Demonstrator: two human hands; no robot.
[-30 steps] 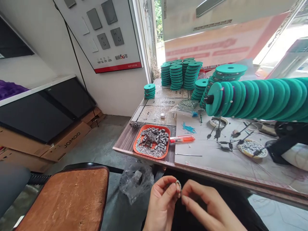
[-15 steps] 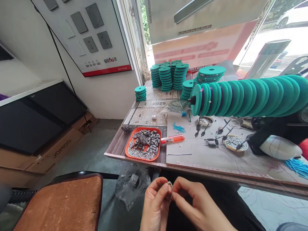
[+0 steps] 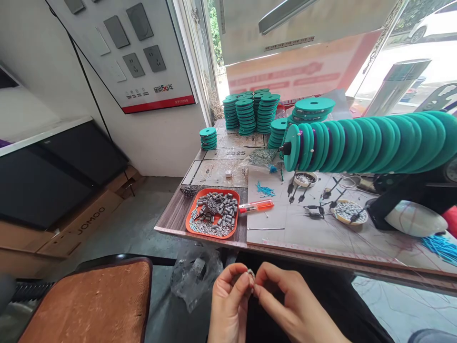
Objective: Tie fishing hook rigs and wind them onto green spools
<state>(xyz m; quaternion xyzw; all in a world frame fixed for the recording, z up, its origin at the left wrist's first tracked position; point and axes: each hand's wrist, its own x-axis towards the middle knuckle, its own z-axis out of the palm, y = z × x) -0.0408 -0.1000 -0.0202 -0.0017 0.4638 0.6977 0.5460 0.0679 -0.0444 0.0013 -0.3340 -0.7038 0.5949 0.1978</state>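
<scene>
Above my lap, just in front of the table edge, both hands are pinched together fingertip to fingertip. My left hand (image 3: 230, 297) is closed, thumb against forefinger, with a tiny pale thing (image 3: 251, 273) showing at its tip. Touching the same spot, my right hand (image 3: 291, 297) also pinches with thumb and forefinger. Fingers cover most of the piece, so its kind is too small to make out. Nearest on the table stands an orange tray (image 3: 188, 221) holding grey metal cylinders (image 3: 227, 205) and small silvery beads (image 3: 214, 230).
Green foam discs (image 3: 367, 143) line a horizontal holder at right; more stacked spools (image 3: 245, 116) stand behind. Black weights (image 3: 314, 215) dangle on threads over the board. A red-white pen (image 3: 256, 206), blue sticks (image 3: 264, 189) and a bowl (image 3: 350, 213) lie about. A brown chair (image 3: 89, 300) is at left.
My hands keep almost the same pinch, with only a slight shift of the fingertips. A hanging black weight beneath the discs has swung a little to the left.
</scene>
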